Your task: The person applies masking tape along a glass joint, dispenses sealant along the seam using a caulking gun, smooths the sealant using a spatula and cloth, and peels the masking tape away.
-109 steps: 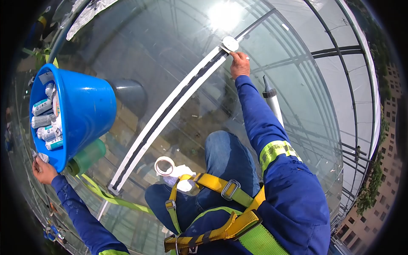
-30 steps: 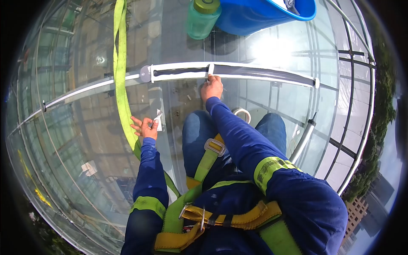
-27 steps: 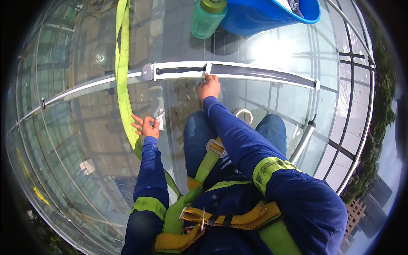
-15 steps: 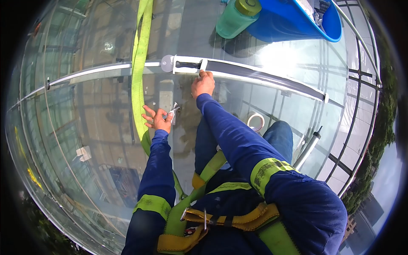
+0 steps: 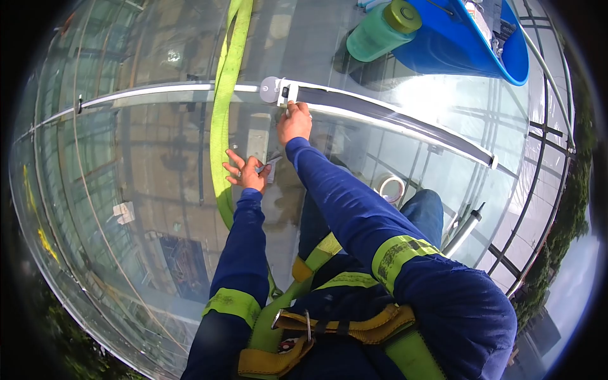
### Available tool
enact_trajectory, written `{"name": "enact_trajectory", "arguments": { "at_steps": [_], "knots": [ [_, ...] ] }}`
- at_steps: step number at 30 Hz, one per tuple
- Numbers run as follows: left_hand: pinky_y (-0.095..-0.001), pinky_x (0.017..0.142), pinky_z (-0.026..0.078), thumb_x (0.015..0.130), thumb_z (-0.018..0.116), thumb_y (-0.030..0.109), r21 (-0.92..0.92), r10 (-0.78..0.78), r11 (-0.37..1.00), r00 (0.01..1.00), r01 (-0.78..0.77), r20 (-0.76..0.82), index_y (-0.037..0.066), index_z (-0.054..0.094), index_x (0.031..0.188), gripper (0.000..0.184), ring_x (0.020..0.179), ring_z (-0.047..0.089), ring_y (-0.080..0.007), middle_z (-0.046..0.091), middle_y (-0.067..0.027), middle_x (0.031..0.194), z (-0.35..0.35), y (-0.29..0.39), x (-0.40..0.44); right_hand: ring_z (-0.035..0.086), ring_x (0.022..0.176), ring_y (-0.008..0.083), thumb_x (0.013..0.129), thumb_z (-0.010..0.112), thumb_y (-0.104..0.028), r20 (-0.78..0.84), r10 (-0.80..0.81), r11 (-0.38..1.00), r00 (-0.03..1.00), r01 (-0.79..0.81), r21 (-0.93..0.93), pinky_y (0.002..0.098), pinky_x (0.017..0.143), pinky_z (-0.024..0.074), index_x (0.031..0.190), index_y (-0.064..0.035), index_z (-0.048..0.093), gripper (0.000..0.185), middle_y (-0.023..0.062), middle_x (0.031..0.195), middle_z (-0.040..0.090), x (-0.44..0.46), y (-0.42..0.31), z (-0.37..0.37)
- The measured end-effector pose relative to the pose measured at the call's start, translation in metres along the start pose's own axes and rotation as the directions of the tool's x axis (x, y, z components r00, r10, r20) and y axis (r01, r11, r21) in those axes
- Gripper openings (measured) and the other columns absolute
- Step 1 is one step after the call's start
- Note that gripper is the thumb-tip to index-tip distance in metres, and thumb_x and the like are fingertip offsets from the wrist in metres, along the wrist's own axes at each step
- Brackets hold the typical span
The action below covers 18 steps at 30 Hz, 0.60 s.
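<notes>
My right hand point(image 5: 295, 121) pinches a small white flat spatula point(image 5: 292, 94) against a seam in the glass. The seam holds a dark strip of sealant point(image 5: 380, 111), edged on both sides by white masking tape point(image 5: 418, 132). The spatula stands near the left end of the strip, next to a round grey disc point(image 5: 270, 89). My left hand point(image 5: 249, 173) is over the glass, beside a yellow-green strap point(image 5: 220, 126). Its thumb and forefinger close on a small whitish object point(image 5: 270, 171) whose kind I cannot make out; the other fingers are spread.
A green bottle point(image 5: 383, 35) and a blue bucket point(image 5: 459, 47) with packets inside stand at the upper right. A tape roll point(image 5: 391, 189) lies near my knee, and a sealant gun point(image 5: 465, 231) to its right. A thin cable point(image 5: 95, 209) runs along the left.
My right hand has drawn the spatula leftward along the seam, towards the disc. The shiny black stretch left of it has shortened. The view has shifted slightly; my left hand keeps its grip.
</notes>
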<state>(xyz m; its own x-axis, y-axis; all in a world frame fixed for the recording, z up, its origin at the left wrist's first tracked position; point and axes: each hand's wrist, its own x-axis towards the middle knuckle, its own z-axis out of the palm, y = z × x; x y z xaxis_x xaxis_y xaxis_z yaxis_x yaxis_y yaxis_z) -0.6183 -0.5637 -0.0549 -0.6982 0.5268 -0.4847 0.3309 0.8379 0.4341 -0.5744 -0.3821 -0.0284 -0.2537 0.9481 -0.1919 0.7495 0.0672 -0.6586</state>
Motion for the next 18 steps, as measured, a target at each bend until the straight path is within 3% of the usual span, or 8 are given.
{"name": "enact_trajectory", "arguments": {
  "at_steps": [2, 5, 8, 11, 14, 17, 18],
  "knots": [
    [-0.074, 0.105, -0.002, 0.074, 0.081, 0.028, -0.013, -0.006, 1.0, 1.0, 0.006, -0.002, 0.019, 0.055, 0.083, 0.028, 0.142, -0.015, -0.0533, -0.012, -0.0121, 0.162, -0.004, 0.003, -0.002, 0.058, 0.101, 0.039, 0.078, 0.063, -0.004, 0.021, 0.0, 1.0, 1.0, 0.0, 0.008, 0.0448, 0.087, 0.0492, 0.113, -0.0007, 0.063, 0.035, 0.0186, 0.111, 0.057, -0.001, -0.003, 0.003],
    [-0.0737, 0.106, -0.003, 0.074, 0.081, 0.026, -0.022, -0.014, 1.0, 1.0, 0.013, -0.004, 0.018, 0.056, 0.083, 0.027, 0.142, -0.015, -0.0529, -0.011, -0.0118, 0.162, -0.007, 0.007, -0.002, 0.059, 0.1, 0.0385, 0.077, 0.067, -0.004, -0.072, 0.019, 1.0, 0.997, -0.018, 0.005, 0.045, 0.086, 0.0496, 0.114, -0.0016, 0.063, 0.037, 0.0194, 0.108, 0.058, -0.003, -0.008, 0.004],
    [-0.0733, 0.106, -0.004, 0.073, 0.081, 0.023, -0.022, -0.018, 1.0, 1.0, 0.018, -0.014, 0.018, 0.056, 0.082, 0.027, 0.142, -0.015, -0.0527, -0.01, -0.0115, 0.162, -0.007, 0.008, -0.002, 0.064, 0.093, 0.0352, 0.075, 0.073, -0.005, -0.029, 0.254, 0.957, 0.967, -0.247, 0.149, 0.0428, 0.083, 0.0517, 0.117, -0.0019, 0.061, 0.043, 0.0178, 0.1, 0.064, -0.005, -0.012, -0.002],
    [-0.0734, 0.106, -0.004, 0.073, 0.082, 0.021, -0.042, -0.001, 0.999, 1.0, 0.0, -0.028, 0.019, 0.055, 0.082, 0.028, 0.142, -0.015, -0.0527, -0.01, -0.0113, 0.162, -0.006, 0.005, -0.003, 0.068, 0.081, 0.0266, 0.074, 0.077, -0.007, 0.0, 0.416, 0.854, 0.909, -0.391, 0.343, 0.037, 0.077, 0.0535, 0.11, 0.0001, 0.065, 0.038, 0.0138, 0.087, 0.069, -0.005, -0.012, -0.004],
    [-0.0739, 0.105, -0.004, 0.073, 0.082, 0.02, -0.037, 0.007, 0.999, 1.0, -0.008, -0.029, 0.019, 0.053, 0.081, 0.03, 0.142, -0.015, -0.0526, -0.011, -0.0112, 0.162, -0.004, 0.004, -0.004, 0.067, 0.072, 0.0181, 0.076, 0.077, -0.008, 0.152, 0.444, 0.673, 0.883, -0.441, 0.594, 0.0316, 0.072, 0.053, 0.099, 0.0018, 0.069, 0.026, 0.0097, 0.078, 0.07, 0.005, 0.008, 0.01],
    [-0.0743, 0.105, -0.003, 0.073, 0.082, 0.021, -0.027, 0.002, 1.0, 1.0, -0.003, -0.031, 0.019, 0.052, 0.082, 0.031, 0.142, -0.015, -0.0528, -0.013, -0.0109, 0.162, -0.001, 0.001, -0.004, 0.058, 0.069, 0.0081, 0.083, 0.072, -0.004, 0.111, 0.434, 0.681, 0.894, -0.406, 0.609, 0.0249, 0.066, 0.049, 0.091, 0.0033, 0.068, 0.012, 0.0018, 0.078, 0.066, 0.007, 0.016, 0.017],
    [-0.0744, 0.105, -0.003, 0.073, 0.082, 0.021, -0.025, 0.005, 1.0, 0.999, -0.006, -0.032, 0.019, 0.052, 0.082, 0.031, 0.142, -0.015, -0.0529, -0.013, -0.0109, 0.162, 0.0, 0.0, -0.004, 0.06, 0.07, 0.0105, 0.081, 0.073, -0.006, 0.102, 0.436, 0.694, 0.894, -0.406, 0.594, 0.0269, 0.068, 0.0501, 0.092, 0.0023, 0.069, 0.014, 0.0039, 0.077, 0.068, 0.008, 0.018, 0.019]
  ]
}}
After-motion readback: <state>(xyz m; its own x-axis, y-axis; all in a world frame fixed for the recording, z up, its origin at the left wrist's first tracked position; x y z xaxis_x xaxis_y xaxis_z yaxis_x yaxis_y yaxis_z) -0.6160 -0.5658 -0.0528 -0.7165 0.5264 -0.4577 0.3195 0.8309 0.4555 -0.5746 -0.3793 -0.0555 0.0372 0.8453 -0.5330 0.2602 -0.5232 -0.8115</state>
